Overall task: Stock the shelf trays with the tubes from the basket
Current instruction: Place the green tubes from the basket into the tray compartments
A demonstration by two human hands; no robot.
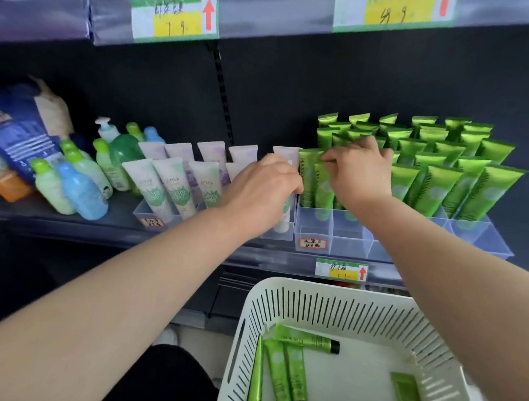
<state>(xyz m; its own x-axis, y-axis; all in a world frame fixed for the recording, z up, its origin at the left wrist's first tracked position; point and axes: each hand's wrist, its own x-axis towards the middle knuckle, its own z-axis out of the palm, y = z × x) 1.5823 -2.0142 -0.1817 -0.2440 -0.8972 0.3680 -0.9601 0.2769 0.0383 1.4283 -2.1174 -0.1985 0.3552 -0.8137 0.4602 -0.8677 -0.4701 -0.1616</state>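
Observation:
Several green tubes point(286, 371) with black caps lie in the white slotted basket point(327, 305) at the bottom right. On the shelf a clear divided tray point(346, 236) holds many upright green tubes point(443, 187). My right hand point(360, 168) pinches the top of a green tube point(322, 186) standing in the tray's left front part. My left hand point(262, 189) curls round the neighbouring clear tray's right end, where a pale tube point(282, 224) stands; its fingertips are hidden.
A second clear tray point(147, 214) to the left holds white and lilac tubes point(175, 186). Small green and blue bottles point(76, 184) and a blue bag point(10, 133) stand further left. Price labels point(342, 269) hang on the shelf edges. An upper shelf point(177, 16) overhangs.

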